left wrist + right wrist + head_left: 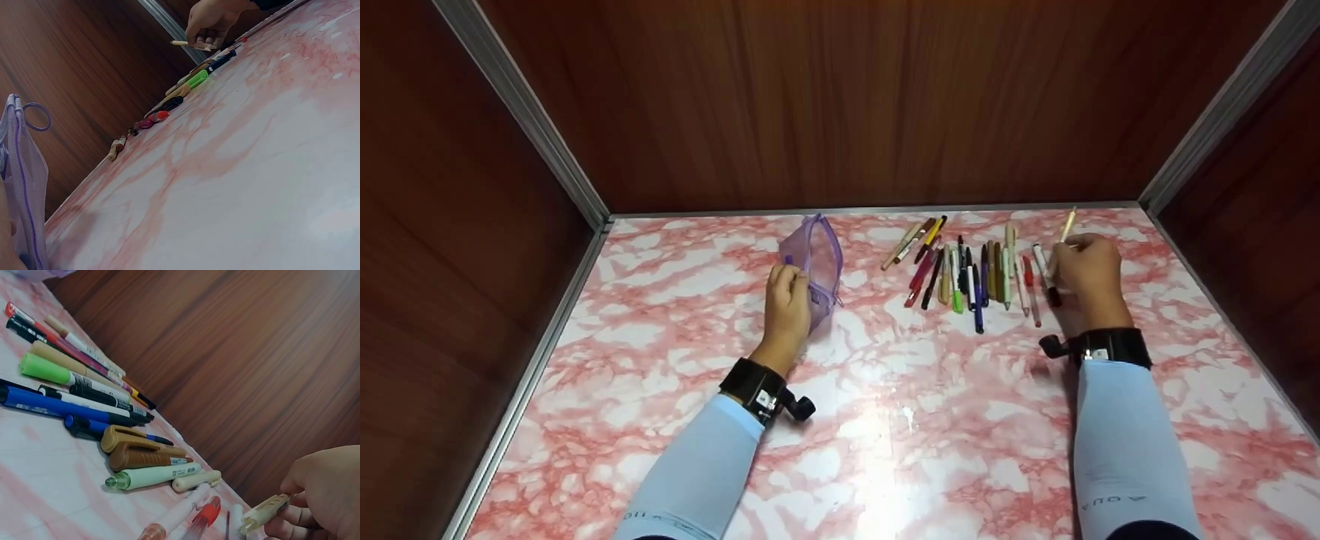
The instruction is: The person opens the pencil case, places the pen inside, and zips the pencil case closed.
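Observation:
My left hand grips the near side of a purple mesh zip pouch, whose mouth gapes toward the right. In the left wrist view the pouch's zipper edge and a round pull loop show, while most of that hand is out of frame. At the right end of the pens, my right hand pinches a cream pen between thumb and fingers. The pen points up and away in the head view. A black-and-white marker lies just left of this hand.
Several pens and markers lie in a loose row between the hands, among them a green-capped marker, a blue pen, a brown pen and a yellow-and-black pen. Wood-grain panels wall the marbled table behind and on both sides.

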The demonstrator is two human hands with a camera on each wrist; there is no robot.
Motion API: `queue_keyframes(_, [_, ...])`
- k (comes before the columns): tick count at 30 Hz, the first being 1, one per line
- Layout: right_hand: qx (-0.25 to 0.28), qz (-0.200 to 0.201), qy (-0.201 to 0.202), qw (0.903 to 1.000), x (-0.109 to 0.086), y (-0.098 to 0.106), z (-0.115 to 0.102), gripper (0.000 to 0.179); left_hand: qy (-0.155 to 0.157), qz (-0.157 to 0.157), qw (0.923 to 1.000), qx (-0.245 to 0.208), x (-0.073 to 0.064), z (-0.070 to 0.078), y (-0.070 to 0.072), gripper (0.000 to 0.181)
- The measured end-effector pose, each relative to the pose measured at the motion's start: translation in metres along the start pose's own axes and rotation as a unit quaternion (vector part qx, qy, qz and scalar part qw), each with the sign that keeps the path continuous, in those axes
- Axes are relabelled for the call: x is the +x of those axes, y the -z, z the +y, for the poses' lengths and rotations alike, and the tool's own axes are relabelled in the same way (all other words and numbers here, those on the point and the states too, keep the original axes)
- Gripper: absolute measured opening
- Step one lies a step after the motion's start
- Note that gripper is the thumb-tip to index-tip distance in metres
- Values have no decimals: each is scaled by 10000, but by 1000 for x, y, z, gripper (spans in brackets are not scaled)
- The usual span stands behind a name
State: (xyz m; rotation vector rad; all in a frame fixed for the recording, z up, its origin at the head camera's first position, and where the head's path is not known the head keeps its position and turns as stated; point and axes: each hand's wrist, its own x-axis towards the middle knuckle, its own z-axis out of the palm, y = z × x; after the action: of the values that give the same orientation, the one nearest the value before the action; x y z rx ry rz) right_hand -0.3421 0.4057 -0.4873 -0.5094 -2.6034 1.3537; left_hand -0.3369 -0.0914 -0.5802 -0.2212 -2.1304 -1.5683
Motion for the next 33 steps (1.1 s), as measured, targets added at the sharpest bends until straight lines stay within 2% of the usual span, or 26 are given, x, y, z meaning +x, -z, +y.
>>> queue_keyframes(4, [479, 23, 53, 9988, -1, -6, -7, 50, -58, 27, 9998, -174, -2, 3, 1, 21])
queue_keyframes(6, [527, 34, 150, 9985, -1, -10, -15, 49, -44, 33, 9997, -244, -3, 11, 3, 21])
queue_keyframes(10, [730, -67, 377, 9966, -3, -20, -32, 44, 211, -13, 9997, -154, -4, 33, 7, 20])
queue_keyframes(13, [1021, -192, 552, 9931, -7, -29, -44, 39, 321, -58, 9994, -126, -4, 39, 8, 19])
queue_keyframes(18, [991, -403, 751, 9914, -19, -43, -65, 36, 324, -98, 9993, -179, -4, 37, 6, 19])
queue_keyframes(25, [1130, -899, 1013, 9843, -35, -75, -91, 35, 295, -93, 9995, -55, -7, 38, 6, 19])
queue_keyframes(33, [1714, -1561, 884, 9687, -60, -121, -132, 32, 203, 44, 9998, -40, -6, 34, 4, 19])
